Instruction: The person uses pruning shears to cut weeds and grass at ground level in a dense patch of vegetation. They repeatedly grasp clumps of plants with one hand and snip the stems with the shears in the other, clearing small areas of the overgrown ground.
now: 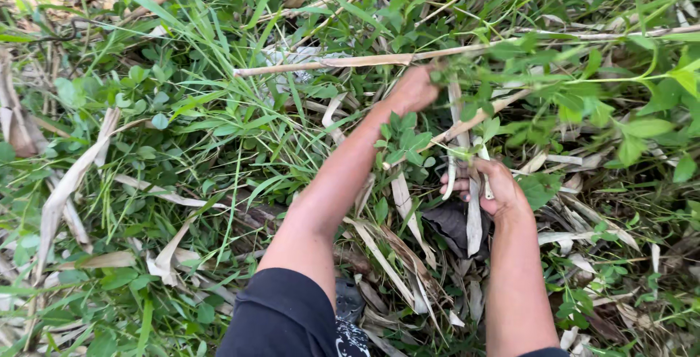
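My left hand (414, 88) reaches forward into the weeds and closes around leafy green stems (474, 83) where a dry cane stalk (350, 61) crosses. Its fingers are partly hidden by leaves. My right hand (490, 185) is lower and nearer to me, closed on a bundle of pale dry leaf strips (474, 215) and thin stems that hang down from the fist. A small green plant (405, 142) stands between the two forearms.
Thick green grass and broadleaf weeds (182, 116) cover the ground on the left. Dry fallen cane leaves (65, 189) lie scattered all around. Long dry stalks (598, 35) cross the top right. My dark sleeve (281, 317) shows at the bottom.
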